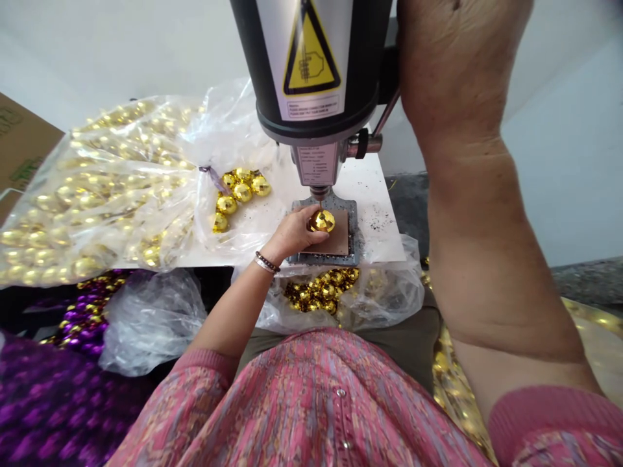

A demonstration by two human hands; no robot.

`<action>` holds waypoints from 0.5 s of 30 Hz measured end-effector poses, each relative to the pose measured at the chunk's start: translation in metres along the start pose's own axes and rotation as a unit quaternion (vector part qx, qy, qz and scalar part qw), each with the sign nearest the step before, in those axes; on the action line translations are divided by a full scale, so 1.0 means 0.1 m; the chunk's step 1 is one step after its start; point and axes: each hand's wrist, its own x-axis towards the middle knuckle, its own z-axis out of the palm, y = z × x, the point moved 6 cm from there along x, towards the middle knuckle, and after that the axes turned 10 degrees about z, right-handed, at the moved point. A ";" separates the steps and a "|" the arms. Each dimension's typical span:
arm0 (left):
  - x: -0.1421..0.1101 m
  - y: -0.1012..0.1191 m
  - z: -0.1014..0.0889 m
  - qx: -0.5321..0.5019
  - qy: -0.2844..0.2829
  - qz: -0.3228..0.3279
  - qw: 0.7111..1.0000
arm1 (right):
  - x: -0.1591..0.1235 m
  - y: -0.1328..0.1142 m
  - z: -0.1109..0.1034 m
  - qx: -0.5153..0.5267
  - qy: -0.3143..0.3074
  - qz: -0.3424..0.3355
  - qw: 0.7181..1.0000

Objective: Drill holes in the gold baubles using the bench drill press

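My left hand (296, 232) pinches a shiny gold faceted ball (322, 221) between thumb and fingers. The ball rests on a brown board (337, 241) lying on the grey base (354, 224) of a bench drill press (316, 71). A thin drill bit (320, 202) comes down from the chuck to the top of the ball; I cannot tell how deep it goes. My right hand (457, 45) is raised beside the drill press head, cut off by the top edge. Its fingers are hidden, so what they grip does not show.
A clear plastic bag (117, 175) of gold balls covers the table's left side, with a string of loose gold balls (242, 191) at its mouth. More gold beads (324, 290) sit in plastic on my lap. Purple beads (53, 402) lie lower left. Dark shavings dot the white tabletop (374, 194).
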 end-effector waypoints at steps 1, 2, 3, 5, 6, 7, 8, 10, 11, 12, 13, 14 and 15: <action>0.01 0.00 0.02 0.000 -0.003 0.001 1.000 | -0.03 0.00 -0.04 -0.026 0.031 0.026 0.999; 0.02 -0.01 0.04 -0.008 -0.008 -0.002 1.000 | -0.05 0.00 -0.08 -0.046 0.054 0.046 0.996; 0.02 -0.03 0.06 -0.023 -0.013 -0.007 1.000 | -0.08 0.00 -0.10 -0.056 0.064 0.057 0.995; 0.02 -0.07 0.09 -0.055 -0.019 -0.019 0.998 | -0.12 -0.01 -0.09 -0.050 0.056 0.053 0.996; 0.01 -0.08 0.10 -0.067 -0.019 -0.023 0.997 | -0.14 -0.01 -0.10 -0.047 0.056 0.050 0.996; 0.01 -0.09 0.11 -0.076 -0.017 -0.025 0.997 | -0.18 -0.01 -0.10 -0.045 0.057 0.042 0.996; 0.00 -0.10 0.12 -0.081 -0.015 -0.024 0.996 | -0.22 0.00 -0.11 -0.041 0.059 0.028 0.997; 0.00 -0.11 0.13 -0.089 -0.014 -0.019 0.996 | -0.34 0.03 -0.13 -0.017 0.072 -0.028 0.997; 0.00 -0.11 0.14 -0.093 -0.014 -0.013 0.995 | -0.42 0.07 -0.14 0.004 0.081 -0.066 0.995; 0.00 -0.10 0.14 -0.096 -0.014 -0.007 0.995 | -0.51 0.13 -0.16 0.028 0.094 -0.108 0.989; 0.00 -0.10 0.15 -0.099 -0.013 0.000 0.995 | -0.60 0.19 -0.16 0.044 0.097 -0.155 0.982; 0.00 -0.10 0.15 -0.101 -0.012 0.007 0.995 | -0.70 0.29 -0.16 0.057 0.111 -0.195 0.973; 0.00 -0.10 0.15 -0.103 -0.010 0.012 0.995 | -0.80 0.38 -0.15 0.060 0.126 -0.241 0.960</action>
